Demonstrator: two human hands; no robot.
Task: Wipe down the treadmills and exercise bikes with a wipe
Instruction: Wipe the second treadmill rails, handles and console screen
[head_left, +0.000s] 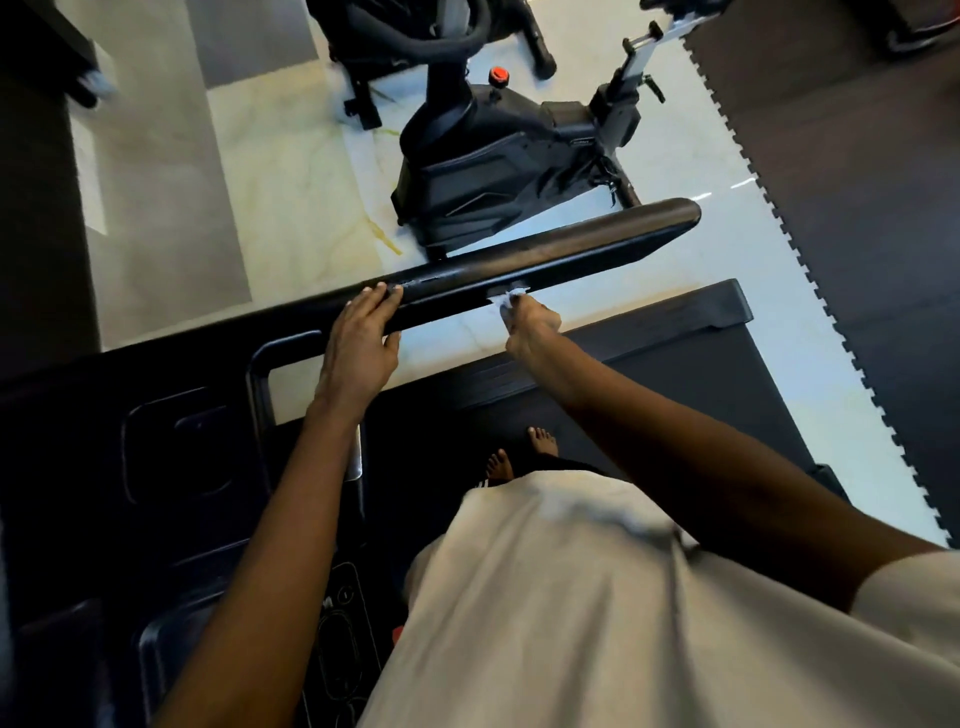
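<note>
On the treadmill you stand barefoot, leaning over its right handrail, and the head view, the only one you have, looks straight down at both hands.

Your left hand lies on the rail, fingers curled over the top and thumb underneath, in a loose steadying grip. Your right hand is closed around the wipe, pinching it at the fingertips and pressing it against the near, lower edge of the rail, roughly at mid-length. The two hands are near each other on the same bar, not touching.

The wipe is a small, crumpled white scrap, mostly hidden by your fingers; only a bunched corner shows. Whether it is damp or dirty, you cannot tell from here.

As for progress, you look to be early or midway through this one machine. A faint pale streak marks the rail top between your hands, which may be moisture or wear; it is too unclear to count as cleaned. The rail's far end, toward its rounded tip, shows no sign either way. The console at your left, dark and in shadow, gives nothing away about whether it has been wiped.

Beyond the rail stands a bike on the pale floor, with a red knob on its frame. Judging by where you are, the bike is left to do.
</note>
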